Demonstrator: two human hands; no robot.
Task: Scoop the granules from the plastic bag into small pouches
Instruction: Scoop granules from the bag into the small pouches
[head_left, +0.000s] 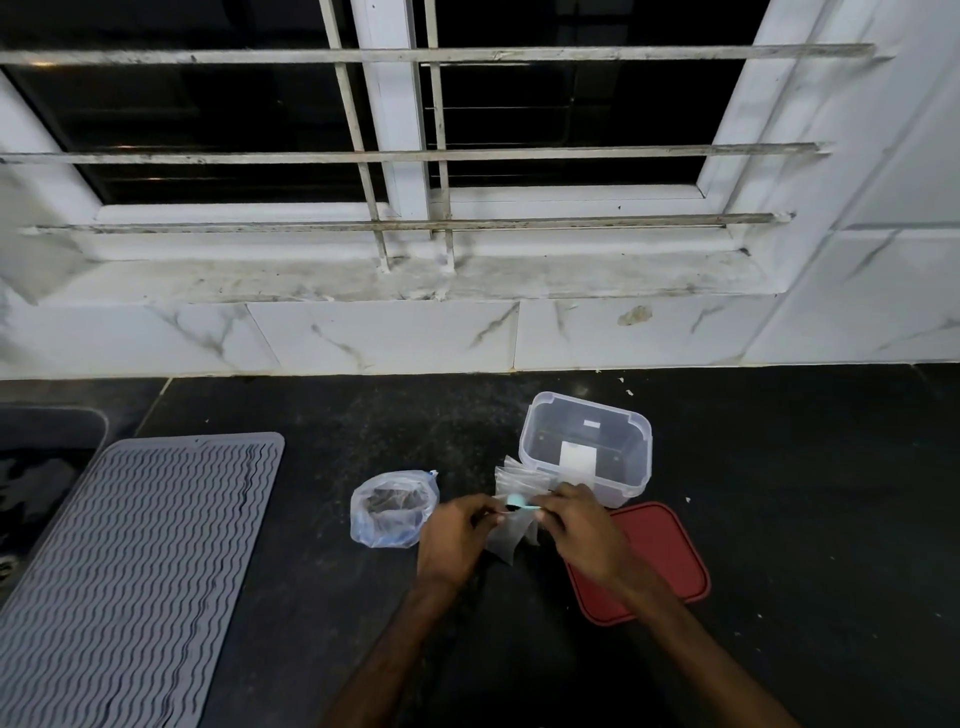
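- Two hands meet over the dark counter (779, 519). Our left hand (457, 535) pinches the mouth of a small clear pouch (506, 545). Our right hand (582, 530) pinches the handle of a teal scoop (517, 500), whose bowl sits right at that mouth.
- The plastic bag (392, 509) stands just beside our left hand, open at the top, with the dark granules (389, 500) inside. Spare pouches (519, 475) lean against the clear tub (587, 447), and the red lid (665, 561) lies partly hidden by our right hand.
- We cannot tell whether the scoop is loaded, since its bowl is too small to read.
- The likeliest slip, we judge, is a spill. The pouch film is limp, so its mouth could fold shut as we tip the scoop and send granules onto the counter, where dark grains would be hard to find.
- A second risk is the bag. It stands only on its own slack sides, and a nudge from our left wrist could topple it.
- Loosening the left pinch too soon could let the pouch drop and empty itself.
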